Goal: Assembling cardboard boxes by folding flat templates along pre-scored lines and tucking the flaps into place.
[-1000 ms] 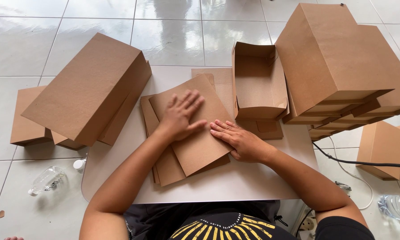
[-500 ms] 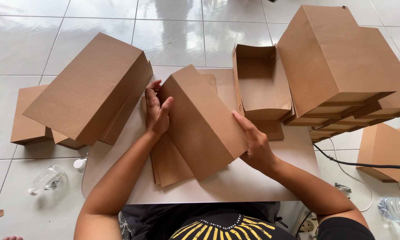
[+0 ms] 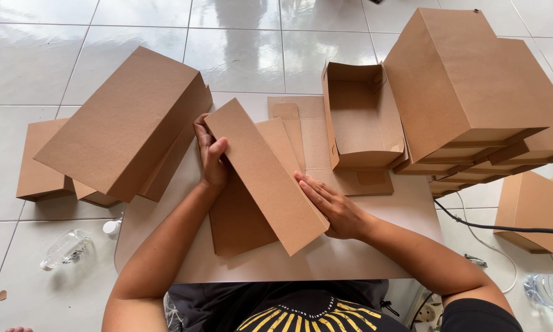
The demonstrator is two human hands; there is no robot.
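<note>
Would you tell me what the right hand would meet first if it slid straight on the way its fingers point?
Probably the raised flap: the right hand already rests along its edge, fingers pointing up-left.

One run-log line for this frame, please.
left hand: grips box edge | right hand: presses box side | brown cardboard box: half-erected, tilted | work board: underneath

Stacked brown boxes (image 3: 473, 92), plastic bottle (image 3: 64, 249), black cable (image 3: 498, 226) on tiles.

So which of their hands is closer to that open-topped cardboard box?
The right hand. It lies just below the open box, pressed against the raised cardboard panel. The left hand grips that panel's far-left edge, farther away.
</note>
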